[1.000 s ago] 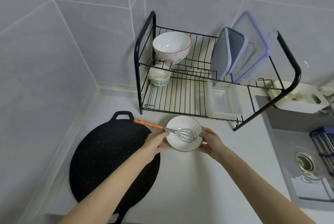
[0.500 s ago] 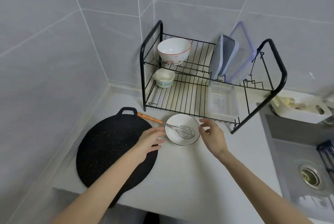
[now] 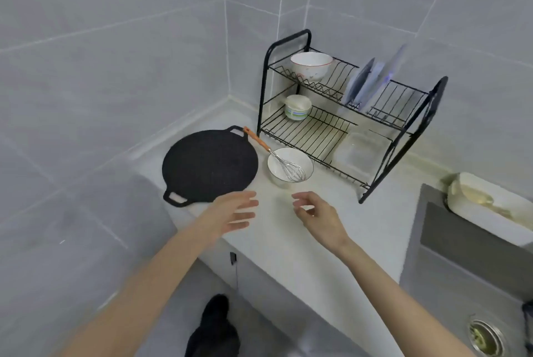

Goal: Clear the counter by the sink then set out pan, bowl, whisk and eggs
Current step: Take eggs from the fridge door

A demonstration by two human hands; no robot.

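**Counter** (image 3: pixel 277 244): The stretch between the corner wall and the sink (image 3: pixel 461 284) carries three of your four items. You now see it from further back than a second ago, which I read as you stepping away from the work.

**Dish rack** (image 3: pixel 305 134): It stands at the back as before and plays no part in the set-out.

**Pan** (image 3: pixel 209 165): It lies flat at the corner end of the counter and has not moved. Its near handle loop sits at the front edge.

**Bowl** (image 3: pixel 304 162): It is upright just right of the pan and in front of the rack. A second ago both your grips were against its sides. Both are off it now, and it sits where you left it.

**Left grip** (image 3: pixel 233 212): It has drawn back over the front of the counter, close by the pan's near edge. The fingers are spread and nearly straight, and it holds nothing.

**Right grip** (image 3: pixel 317 218): It has also drawn back and is apart from the bowl. The fingers are loosely bent with the thumb clear of them, and it holds nothing.

**Whisk** (image 3: pixel 292 173): The wire head rests in the bowl, and the orange handle leans over the rim toward the pan's far loop. I cannot tell whether the handle touches the loop. Its position is unchanged.

**Eggs**: None are in view.

**Finding**: The bowl and whisk placement looks finished. The eggs are the outstanding item, and both grips are free to fetch them.
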